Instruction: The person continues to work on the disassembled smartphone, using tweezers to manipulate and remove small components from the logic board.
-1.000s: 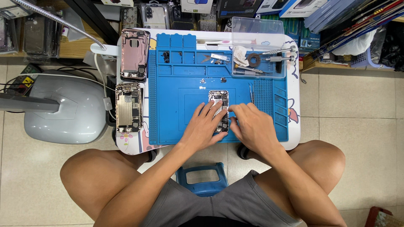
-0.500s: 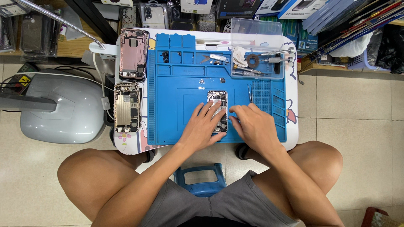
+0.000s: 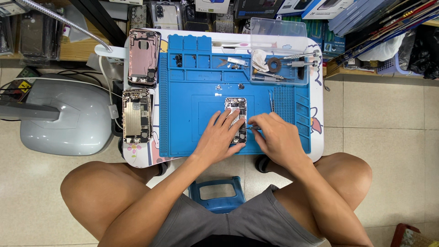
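Note:
An opened phone [image 3: 237, 110] with its insides showing lies on the blue work mat [image 3: 192, 110]. My left hand [image 3: 218, 137] rests flat on the phone's lower left part, fingers spread over it. My right hand [image 3: 275, 136] sits just right of the phone, fingers pinched on a thin metal tool [image 3: 252, 128] whose tip touches the phone's lower right edge. The lower half of the phone is partly hidden by my fingers.
Two more open phone housings lie left of the mat, a pink one [image 3: 143, 57] and a gold one [image 3: 135, 115]. A clear tray [image 3: 279, 50] of tools stands at the mat's back right. Tweezers [image 3: 271, 100] lie right of the phone. A grey machine [image 3: 64, 114] sits on the floor at left.
Both hands have stayed on the phone with only slight shifts of the fingers. The view has drifted a little.

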